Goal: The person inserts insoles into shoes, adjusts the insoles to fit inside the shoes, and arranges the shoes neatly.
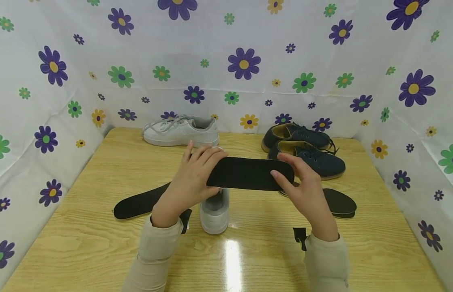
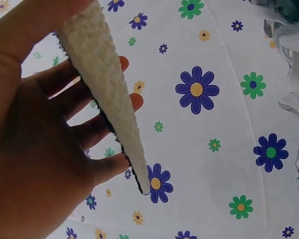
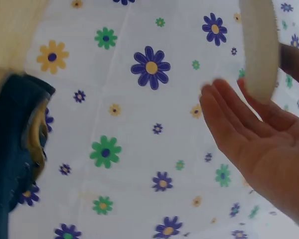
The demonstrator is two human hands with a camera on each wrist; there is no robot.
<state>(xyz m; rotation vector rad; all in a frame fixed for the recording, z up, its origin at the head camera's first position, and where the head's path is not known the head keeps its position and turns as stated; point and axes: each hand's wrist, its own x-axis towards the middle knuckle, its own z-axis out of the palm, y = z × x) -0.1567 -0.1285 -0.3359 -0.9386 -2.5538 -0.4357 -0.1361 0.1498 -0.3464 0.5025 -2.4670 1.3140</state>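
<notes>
A black insole is held level above the table between both hands. My left hand grips its left end, thumb along the lower edge and fingers over the upper edge. At the other end, my right hand pinches it between thumb and fingers. Its pale, textured underside shows in the left wrist view, where the insole narrows toward one end. The right wrist view shows the insole edge-on beside the fingers. Below the held insole stands a white shoe, heel toward me, its front part hidden.
Another black insole lies on the left, partly behind the left forearm. Dark stacked insoles lie by the right wrist. A second white shoe stands at the back left, two navy shoes at the back right. Flowered cloth surrounds the wooden table.
</notes>
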